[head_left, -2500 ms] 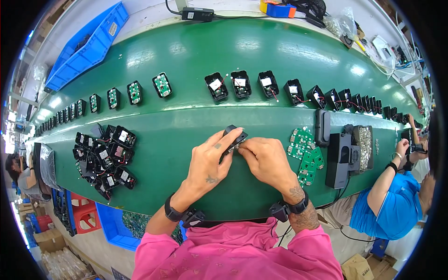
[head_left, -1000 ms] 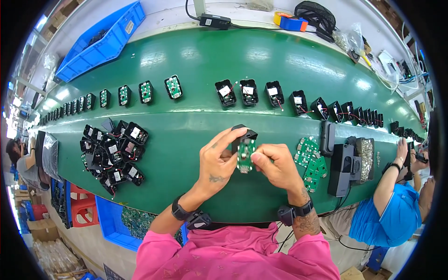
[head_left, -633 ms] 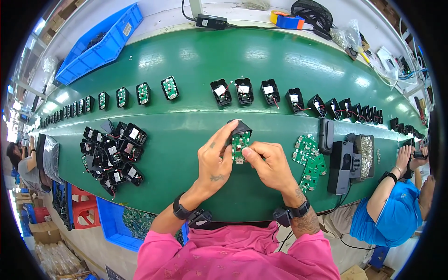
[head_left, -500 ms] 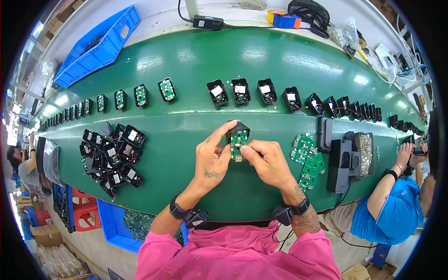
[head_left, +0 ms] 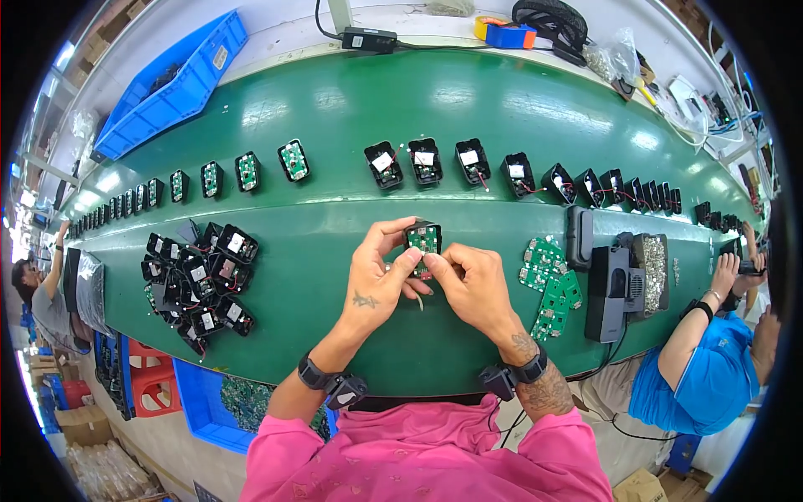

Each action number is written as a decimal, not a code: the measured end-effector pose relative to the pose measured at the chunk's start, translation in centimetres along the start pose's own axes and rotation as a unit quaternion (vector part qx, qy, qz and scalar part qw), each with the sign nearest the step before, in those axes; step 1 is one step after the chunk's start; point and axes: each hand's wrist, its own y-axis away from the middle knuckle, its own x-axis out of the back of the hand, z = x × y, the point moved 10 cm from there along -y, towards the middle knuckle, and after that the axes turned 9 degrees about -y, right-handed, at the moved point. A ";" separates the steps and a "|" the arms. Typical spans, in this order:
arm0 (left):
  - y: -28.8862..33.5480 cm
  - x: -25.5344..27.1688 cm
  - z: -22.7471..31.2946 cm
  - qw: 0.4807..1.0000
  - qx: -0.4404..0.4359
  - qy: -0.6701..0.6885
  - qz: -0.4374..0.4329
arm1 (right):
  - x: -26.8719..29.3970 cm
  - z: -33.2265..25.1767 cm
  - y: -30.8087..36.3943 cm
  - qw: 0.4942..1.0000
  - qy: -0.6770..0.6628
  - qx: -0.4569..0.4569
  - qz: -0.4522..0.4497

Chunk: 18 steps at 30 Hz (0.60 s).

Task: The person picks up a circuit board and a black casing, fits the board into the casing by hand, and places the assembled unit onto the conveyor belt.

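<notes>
Above the middle of the bench, my left hand [head_left: 375, 272] is closed around a small black plastic housing [head_left: 435, 227], its thumb on the lower end of the green circuit board [head_left: 422, 238]. The board lies in the housing's open face, with its lower edge partly covered by my thumbs. My right hand [head_left: 475, 286] is closed too, thumb and fingers gripping the lower right corner of the same housing and board. Loose green circuit boards [head_left: 549, 309] lie in a pile to the right of my right hand.
Left of my hands is a heap of black housings [head_left: 199, 276]. Along the bench [head_left: 335, 100] runs a row of housings, board-fitted [head_left: 294, 160] on the left, white-labelled [head_left: 425, 159] on the right. A grey device [head_left: 608, 293] and a parts tray [head_left: 652, 272] stand right, near a co-worker [head_left: 703, 368].
The circuit board, which stuck out past the housing's lower edge, now sits further up inside it. My left thumb has moved onto the board's lower end.
</notes>
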 end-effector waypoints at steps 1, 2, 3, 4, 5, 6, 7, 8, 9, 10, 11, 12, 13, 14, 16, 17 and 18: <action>0.0 -0.1 -0.1 1.000 -0.001 0.006 0.003 | 0.1 0.1 0.1 1.000 0.015 -0.006 0.002; -0.1 -0.1 -0.1 1.000 -0.003 0.013 0.006 | 0.0 0.3 0.1 1.000 0.014 -0.006 0.002; -0.1 -0.2 -0.2 1.000 -0.003 0.013 0.005 | 0.1 0.6 0.1 1.000 0.017 -0.010 0.010; -0.1 -0.3 -0.4 1.000 -0.001 0.015 0.007 | 0.2 0.8 0.1 1.000 0.020 -0.015 0.019; -0.1 -0.3 -0.5 1.000 0.001 0.017 0.010 | 0.3 0.6 0.0 0.999 0.020 -0.015 0.019; -0.1 -0.5 -0.6 1.000 0.002 0.016 0.009 | -0.3 0.6 -0.1 0.999 -0.043 -0.031 -0.007; 0.0 -0.5 -0.8 1.000 0.009 0.001 0.014 | -1.0 0.7 -0.1 0.993 -0.107 -0.047 -0.033; 0.0 -0.6 -1.0 1.000 0.016 -0.014 0.019 | -1.3 0.7 0.0 0.993 -0.107 -0.047 -0.033; 0.0 -0.7 -1.0 1.000 0.016 -0.014 0.018 | -1.4 0.3 0.0 0.993 -0.111 -0.032 -0.030; 0.1 -0.7 -0.9 0.999 0.014 -0.024 0.026 | -1.4 -0.1 0.1 0.993 -0.114 -0.017 -0.027; 0.1 -0.7 -0.9 0.999 0.011 -0.035 0.033 | -1.4 0.1 0.2 0.993 -0.114 -0.017 -0.026; 0.1 -0.7 -0.9 0.999 0.011 -0.035 0.034 | -1.6 0.4 0.3 0.991 -0.130 -0.017 -0.027; 0.1 -0.8 -0.9 0.998 0.002 -0.044 0.034 | -1.7 0.5 0.4 0.989 -0.146 -0.016 -0.027; 0.1 -0.8 -0.8 0.998 -0.007 -0.054 0.035 | -1.7 0.7 0.3 0.989 -0.146 -0.016 -0.027; 0.1 -0.9 -0.7 0.997 -0.027 -0.054 0.044 | -1.6 0.7 0.2 0.989 -0.147 -0.008 -0.028; 0.1 -1.0 -0.5 0.996 -0.046 -0.056 0.053 | -1.5 0.7 0.2 0.989 -0.146 -0.006 -0.029; 0.2 -1.2 -0.3 0.996 -0.047 -0.055 0.053 | -1.3 0.5 0.3 0.989 -0.147 -0.004 -0.024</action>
